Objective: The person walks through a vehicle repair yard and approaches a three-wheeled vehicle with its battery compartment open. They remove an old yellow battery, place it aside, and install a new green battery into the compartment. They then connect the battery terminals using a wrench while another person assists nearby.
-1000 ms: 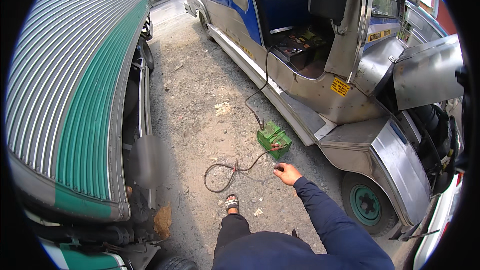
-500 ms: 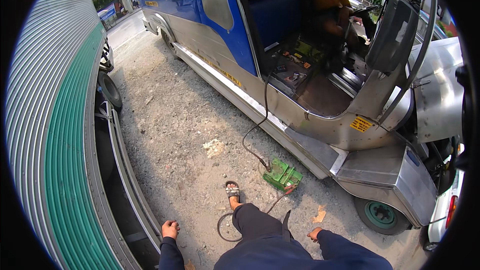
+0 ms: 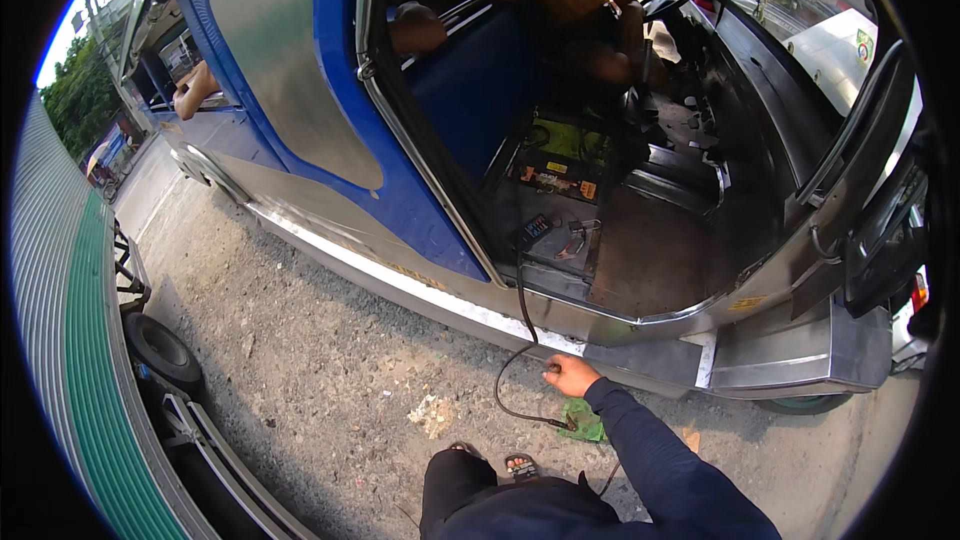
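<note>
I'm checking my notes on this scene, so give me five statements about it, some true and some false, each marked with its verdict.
1. A black cable runs from the vehicle's open doorway down toward the green box. True.
2. Both of the person's hands are in view. False: only the right hand shows.
3. The green box sits inside the vehicle. False: it is outside, on the gravel ground.
4. The right arm wears a dark sleeve. True.
5. The corrugated wall with a green stripe is at the picture's right edge. False: the corrugated wall is at the left.
</note>
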A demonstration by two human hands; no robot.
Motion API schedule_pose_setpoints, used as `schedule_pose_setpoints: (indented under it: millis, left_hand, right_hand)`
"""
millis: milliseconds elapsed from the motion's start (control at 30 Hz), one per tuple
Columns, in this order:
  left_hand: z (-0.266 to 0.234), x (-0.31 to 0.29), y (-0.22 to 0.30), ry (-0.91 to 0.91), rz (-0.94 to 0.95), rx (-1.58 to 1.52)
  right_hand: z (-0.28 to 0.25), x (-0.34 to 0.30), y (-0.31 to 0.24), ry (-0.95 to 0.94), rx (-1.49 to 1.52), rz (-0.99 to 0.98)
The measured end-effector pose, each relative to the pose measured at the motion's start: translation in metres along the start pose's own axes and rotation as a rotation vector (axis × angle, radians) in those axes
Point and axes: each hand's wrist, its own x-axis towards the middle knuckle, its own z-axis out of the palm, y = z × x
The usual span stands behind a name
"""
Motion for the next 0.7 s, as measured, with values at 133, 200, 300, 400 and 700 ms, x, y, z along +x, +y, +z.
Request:
schedule_pose_setpoints:
  millis: [133,200,300,400,700]
  left_hand:
    - [-0.059,0.058,0.144,0.005,0.131,0.085]
    - [-0.096,0.085,0.224,0.034,0.225,0.145]
    - [-0.124,0.102,0.351,0.052,0.444,0.079]
    - [-0.121,0.059,0.467,-0.033,0.643,0.172]
    - [-0.086,0.022,0.574,-0.028,0.646,0.356]
  right_hand:
    - [-0.054,0.088,-0.05,0.3,0.142,-0.012]
    - [-0.068,0.119,-0.061,0.373,0.181,0.068]
    - [-0.098,0.166,-0.081,0.459,0.097,0.113]
    - [-0.131,0.202,-0.128,0.542,-0.138,0.092]
    - [-0.197,0.358,-0.134,0.496,-0.153,0.372]
